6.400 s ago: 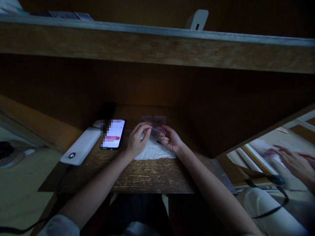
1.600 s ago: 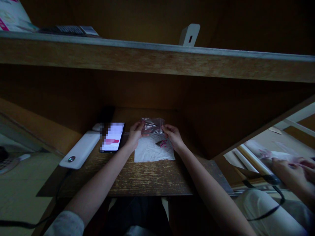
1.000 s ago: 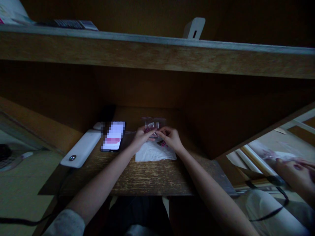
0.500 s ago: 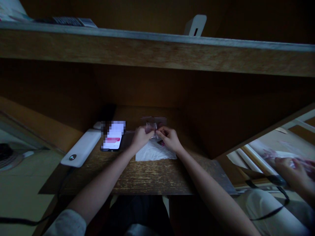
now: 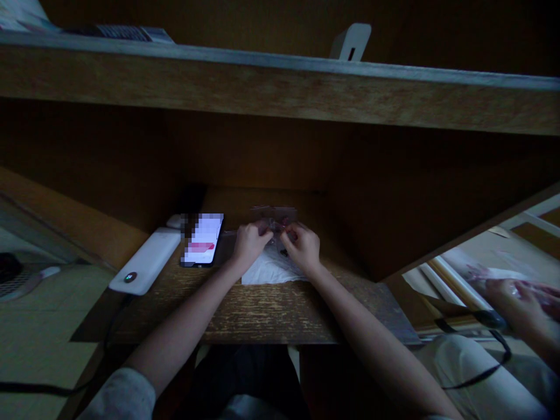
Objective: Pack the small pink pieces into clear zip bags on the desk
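The left hand point(image 5: 250, 245) and right hand point(image 5: 303, 248) pinch a clear plastic bag point(image 5: 273, 214) between curled fingertips, above a white paper sheet point(image 5: 271, 274) on the dark wooden bench point(image 5: 262, 315).

Wooden desk point(image 5: 271, 318) from the wearer's position; 12 o'clock points away from the wearer. A sheet of paper point(image 5: 271, 274) lies at centre on the desk. At its 12 o'clock, a plastic bag point(image 5: 273, 214) lies between the left hand point(image 5: 251, 245) and right hand point(image 5: 301, 249). A smartphone point(image 5: 201, 240) lies at 10 o'clock, a power bank point(image 5: 146, 261) beyond it at 9 o'clock. A shelf point(image 5: 280, 87) spans behind, bearing a plug adapter point(image 5: 350, 42). A second person's hands point(image 5: 520, 300) are at 3 o'clock, beyond the desk.
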Demonstrator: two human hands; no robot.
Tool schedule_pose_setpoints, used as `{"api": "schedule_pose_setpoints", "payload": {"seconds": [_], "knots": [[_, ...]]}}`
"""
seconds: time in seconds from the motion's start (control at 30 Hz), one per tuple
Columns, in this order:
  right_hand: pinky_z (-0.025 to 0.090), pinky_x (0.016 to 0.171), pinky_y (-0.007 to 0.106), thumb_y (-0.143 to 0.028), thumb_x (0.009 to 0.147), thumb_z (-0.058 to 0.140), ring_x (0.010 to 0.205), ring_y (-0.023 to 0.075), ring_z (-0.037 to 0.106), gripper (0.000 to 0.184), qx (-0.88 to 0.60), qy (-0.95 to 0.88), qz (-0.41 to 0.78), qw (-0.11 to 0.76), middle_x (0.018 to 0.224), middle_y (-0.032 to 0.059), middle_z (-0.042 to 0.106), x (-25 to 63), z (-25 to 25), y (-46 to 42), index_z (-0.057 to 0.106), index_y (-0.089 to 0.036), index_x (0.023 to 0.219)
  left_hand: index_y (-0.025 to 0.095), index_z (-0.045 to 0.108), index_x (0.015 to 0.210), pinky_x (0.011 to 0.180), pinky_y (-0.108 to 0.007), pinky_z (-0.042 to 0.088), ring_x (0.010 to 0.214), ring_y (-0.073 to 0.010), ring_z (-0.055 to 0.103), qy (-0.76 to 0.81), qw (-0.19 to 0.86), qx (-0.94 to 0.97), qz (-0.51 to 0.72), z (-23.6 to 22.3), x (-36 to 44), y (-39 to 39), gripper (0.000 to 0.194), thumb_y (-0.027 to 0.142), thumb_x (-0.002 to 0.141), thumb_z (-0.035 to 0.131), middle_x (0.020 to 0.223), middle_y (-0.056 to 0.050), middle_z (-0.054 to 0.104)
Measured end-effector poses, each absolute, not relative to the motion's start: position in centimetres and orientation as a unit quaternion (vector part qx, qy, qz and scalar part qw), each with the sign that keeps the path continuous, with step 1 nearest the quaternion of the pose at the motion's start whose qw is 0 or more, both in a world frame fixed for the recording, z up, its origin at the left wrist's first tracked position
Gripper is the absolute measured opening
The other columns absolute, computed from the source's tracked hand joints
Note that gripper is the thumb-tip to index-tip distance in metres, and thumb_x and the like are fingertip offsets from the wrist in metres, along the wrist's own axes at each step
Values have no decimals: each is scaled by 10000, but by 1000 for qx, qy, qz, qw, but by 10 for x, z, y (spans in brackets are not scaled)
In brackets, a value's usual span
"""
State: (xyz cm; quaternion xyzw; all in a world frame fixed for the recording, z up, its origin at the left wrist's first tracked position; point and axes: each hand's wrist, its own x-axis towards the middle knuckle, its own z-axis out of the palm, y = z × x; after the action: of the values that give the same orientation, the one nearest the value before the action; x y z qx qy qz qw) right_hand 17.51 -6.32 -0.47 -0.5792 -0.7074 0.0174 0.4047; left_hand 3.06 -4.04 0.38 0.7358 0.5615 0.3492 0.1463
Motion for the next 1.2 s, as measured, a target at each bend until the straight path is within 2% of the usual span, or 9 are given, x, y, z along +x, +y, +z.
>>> {"api": "schedule_pose_setpoints", "payload": {"seconds": [0.13,0.3,0.37,0.53,0.77,0.9,0.97,1.07,1.2], "knots": [[310,520,232,-329,795,503,561,133,520,179,-582,-690,66,426,653,15,597,181,-4,-61,564,-190,700,132,648,662,554,-238,419,604,-160,599,533,217,697,428,-3,28,-35,107,216,706,598,670,-58,672],[338,506,228,-334,813,493,537,128,513,158,-554,-655,151,490,667,3,580,189,-5,-54,528,-190,869,136,641,838,529,-248,506,567,-136,625,448,499,560,486,-7,32,-30,215,304,704,628,792,-45,684],[375,551,235,-303,813,485,602,139,541,144,-526,-655,185,510,717,21,596,191,-7,-50,543,-184,869,139,624,884,523,-257,523,547,-133,628,440,555,504,495,-6,32,-29,280,323,677,665,804,-42,680],[418,655,264,-281,791,494,745,163,569,206,-486,-629,267,544,857,58,643,194,-10,-44,628,-171,904,145,610,865,533,-242,533,586,-127,627,408,571,463,541,3,27,-30,332,377,648,704,785,-36,664],[344,485,225,-335,768,498,529,111,443,280,-456,-576,399,549,710,8,587,191,-1,-48,638,-188,959,147,597,892,557,-255,547,635,-120,620,372,579,470,553,6,28,-30,397,446,651,697,827,-29,647],[302,459,207,-387,704,613,508,88,395,230,-457,-554,393,574,670,-5,537,187,-1,-48,598,-178,799,149,580,891,590,-275,559,638,-123,629,362,572,486,553,3,31,-31,406,471,667,682,829,-27,645],[267,434,205,-387,701,621,467,78,347,216,-462,-536,402,581,585,-30,470,186,-2,-46,560,-180,713,148,566,885,565,-271,556,596,-127,633,376,558,500,546,0,32,-31,401,489,694,652,793,-28,646],[209,396,212,-395,707,620,411,66,275,226,-457,-510,434,586,521,-59,387,185,-4,-46,532,-188,681,150,535,898,439,-230,504,461,-125,604,423,526,533,511,-4,32,-31,401,525,760,562,632,-1,619],[155,377,219,-433,699,634,394,56,244,260,-441,-489,468,589,523,-62,385,186,-3,-46,560,-184,706,153,501,952,363,-177,417,361,-95,540,447,512,535,502,-3,31,-33,395,527,835,449,527,36,561]]}}
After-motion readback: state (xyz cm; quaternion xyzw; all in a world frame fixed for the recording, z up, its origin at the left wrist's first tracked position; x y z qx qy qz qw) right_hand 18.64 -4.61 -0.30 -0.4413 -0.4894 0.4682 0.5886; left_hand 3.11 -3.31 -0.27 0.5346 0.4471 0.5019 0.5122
